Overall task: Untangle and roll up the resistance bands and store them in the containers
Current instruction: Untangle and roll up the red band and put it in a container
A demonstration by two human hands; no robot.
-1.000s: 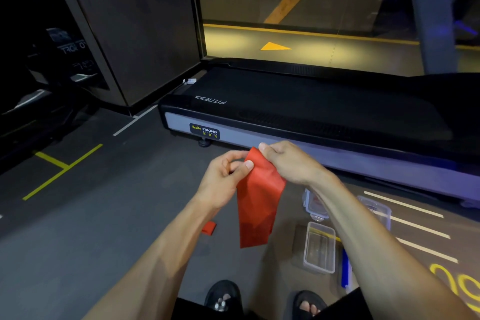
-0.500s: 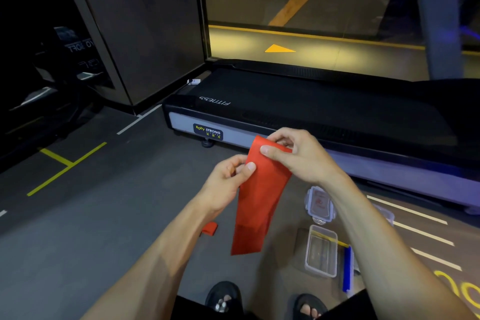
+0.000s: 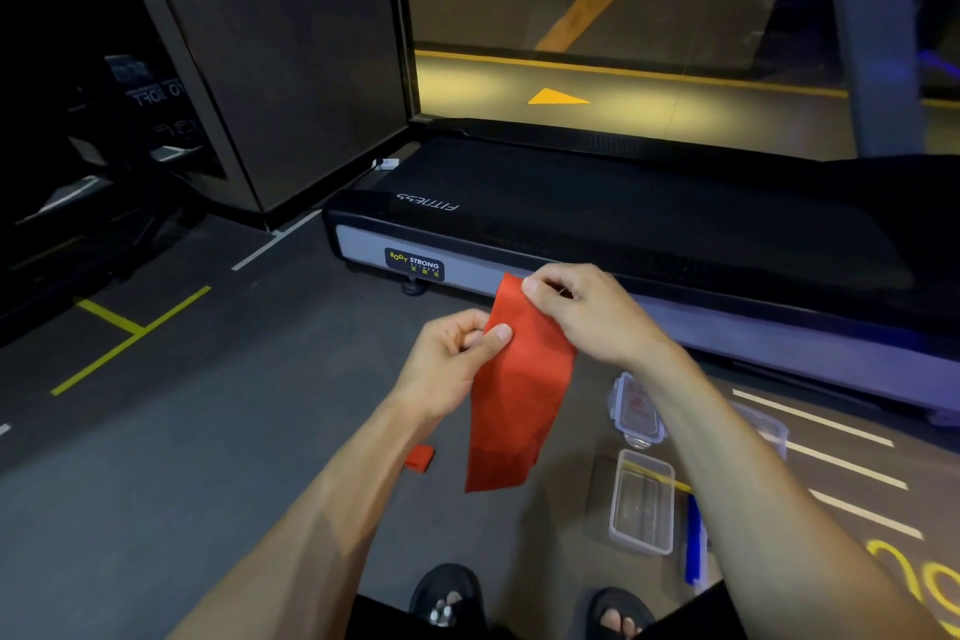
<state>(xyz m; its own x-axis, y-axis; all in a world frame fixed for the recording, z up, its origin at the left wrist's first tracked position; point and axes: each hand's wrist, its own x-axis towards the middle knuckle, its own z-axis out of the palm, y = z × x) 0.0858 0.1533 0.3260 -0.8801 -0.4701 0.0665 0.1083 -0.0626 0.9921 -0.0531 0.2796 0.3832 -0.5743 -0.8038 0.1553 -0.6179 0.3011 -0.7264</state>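
From my remote feed: both hands work a red resistance band (image 3: 519, 390) held up in the air above the grey floor (image 3: 218, 457). The left hand (image 3: 447, 364) pinches the band's left edge, thumb on the near face, curled fingers behind it. The right hand (image 3: 587, 312) pinches the top corner between thumb and forefinger, a little higher and farther out than the left. Below both sets of fingers the band hangs flat and slack, its lower end free, clear of the floor. A small red piece (image 3: 420, 457) lies on the floor under the left forearm; I cannot tell what it is. Below and right of the right-hand fingers sit a clear open container (image 3: 641, 502) and, just beyond it, a lid (image 3: 636, 408) with clips. A blue strip (image 3: 693, 543) lies beside the container, partly hidden by the right forearm. A treadmill (image 3: 623, 224) stands beyond the fingertips.
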